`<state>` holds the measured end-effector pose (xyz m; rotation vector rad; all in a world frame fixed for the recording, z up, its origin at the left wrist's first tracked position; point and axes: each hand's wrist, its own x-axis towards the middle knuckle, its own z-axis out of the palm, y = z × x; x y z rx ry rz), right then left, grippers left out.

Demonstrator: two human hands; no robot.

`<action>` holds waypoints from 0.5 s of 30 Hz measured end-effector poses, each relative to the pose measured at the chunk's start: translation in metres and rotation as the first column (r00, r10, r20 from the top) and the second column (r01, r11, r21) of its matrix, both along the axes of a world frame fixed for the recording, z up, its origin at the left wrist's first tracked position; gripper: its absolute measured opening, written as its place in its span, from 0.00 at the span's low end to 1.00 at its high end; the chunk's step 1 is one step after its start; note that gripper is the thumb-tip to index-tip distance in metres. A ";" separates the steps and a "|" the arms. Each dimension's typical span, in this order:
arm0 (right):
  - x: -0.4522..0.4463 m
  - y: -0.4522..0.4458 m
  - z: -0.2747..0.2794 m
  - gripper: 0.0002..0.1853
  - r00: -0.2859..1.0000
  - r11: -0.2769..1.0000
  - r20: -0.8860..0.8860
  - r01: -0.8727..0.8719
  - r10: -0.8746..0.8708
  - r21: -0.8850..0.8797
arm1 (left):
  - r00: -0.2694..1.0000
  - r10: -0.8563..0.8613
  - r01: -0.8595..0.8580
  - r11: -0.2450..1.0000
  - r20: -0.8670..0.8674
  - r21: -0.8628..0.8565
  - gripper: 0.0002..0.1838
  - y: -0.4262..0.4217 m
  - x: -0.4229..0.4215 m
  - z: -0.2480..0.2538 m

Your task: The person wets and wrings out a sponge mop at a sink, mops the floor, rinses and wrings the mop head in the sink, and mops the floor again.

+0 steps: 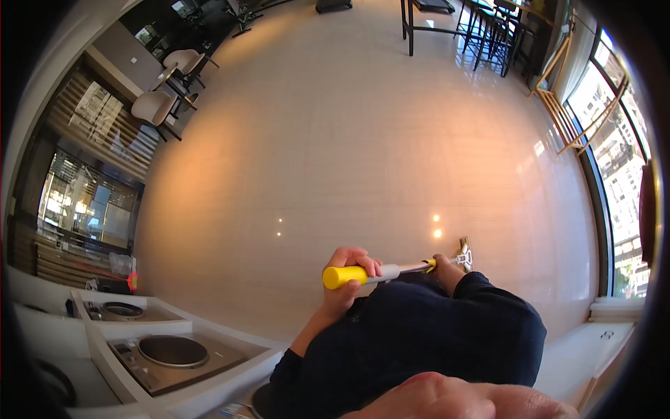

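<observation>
A long-handled mop (pixel 382 273) with a yellow end cap, a grey sleeve and a metal pole slants across in front of my body. My left hand (pixel 343 267) is wrapped round the grip just by the yellow end. Farther down the pole, near a second yellow part, my right hand (pixel 445 269) is closed round it, its fingers partly hidden. Beyond that hand, the silver mop head (pixel 466 254) shows low over the floor; I cannot tell whether it touches. Its underside is hidden.
Glossy pale floor (pixel 349 153) spreads ahead. At the left stand two chairs (pixel 155 110) by a small table (pixel 165 77). Turntables (pixel 173 351) sit in a white counter at lower left. A wooden rack (pixel 562 119) leans near the right-hand windows; bar stools (pixel 497 38) are behind.
</observation>
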<state>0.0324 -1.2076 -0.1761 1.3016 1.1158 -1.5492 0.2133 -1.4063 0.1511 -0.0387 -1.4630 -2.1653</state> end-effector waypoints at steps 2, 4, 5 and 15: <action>0.037 -0.048 0.032 0.16 0.991 0.994 -0.089 0.092 -0.097 -0.066 | 1.000 0.022 -0.021 1.000 -0.021 0.013 0.30 -0.045 0.019 0.006; 0.065 -0.089 0.023 0.17 0.997 0.983 -0.048 0.055 -0.064 -0.177 | 0.993 0.096 -0.091 0.993 -0.068 0.074 0.34 -0.084 0.037 0.012; 0.074 -0.112 0.024 0.16 0.997 0.978 -0.001 0.075 -0.077 -0.196 | 0.984 0.141 -0.128 0.984 -0.105 0.126 0.37 -0.102 0.041 0.017; 0.097 -0.270 -0.009 0.11 0.968 0.972 -0.190 0.190 -0.162 0.137 | 0.990 0.122 -0.136 0.938 0.066 0.318 0.21 -0.296 0.065 -0.026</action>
